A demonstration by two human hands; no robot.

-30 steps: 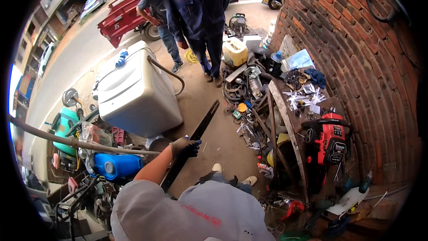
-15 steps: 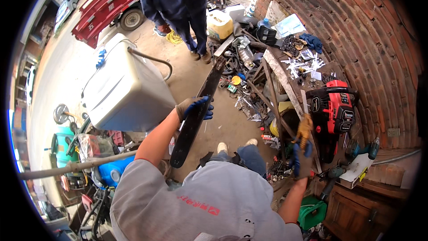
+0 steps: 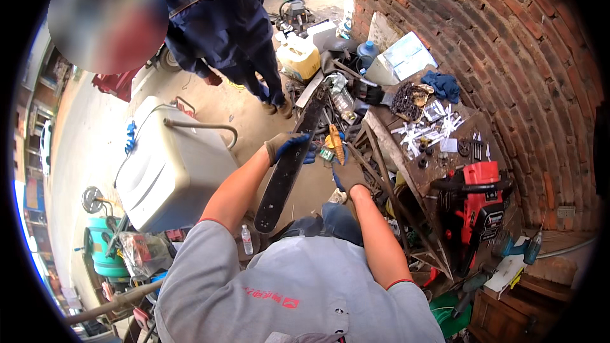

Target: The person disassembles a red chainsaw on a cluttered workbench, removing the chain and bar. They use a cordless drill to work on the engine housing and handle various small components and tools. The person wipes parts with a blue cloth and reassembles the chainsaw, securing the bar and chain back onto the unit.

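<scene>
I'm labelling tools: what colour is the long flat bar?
The long flat bar is black; see head view.

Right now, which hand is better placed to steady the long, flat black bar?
Likely the left: the gloved left hand grips the bar partway along its length, while the gloved right hand, to the bar's right, appears to hold an elongated yellow-brown object.

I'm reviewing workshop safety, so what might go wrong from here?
The left hand alone grips the long black bar near its middle, so it might tip or slip.
The right hand holds a yellow-brown tool, so it may be slow to help.
A co-worker stands near the bar's far end; a careless swing could perhaps hit them.
</scene>
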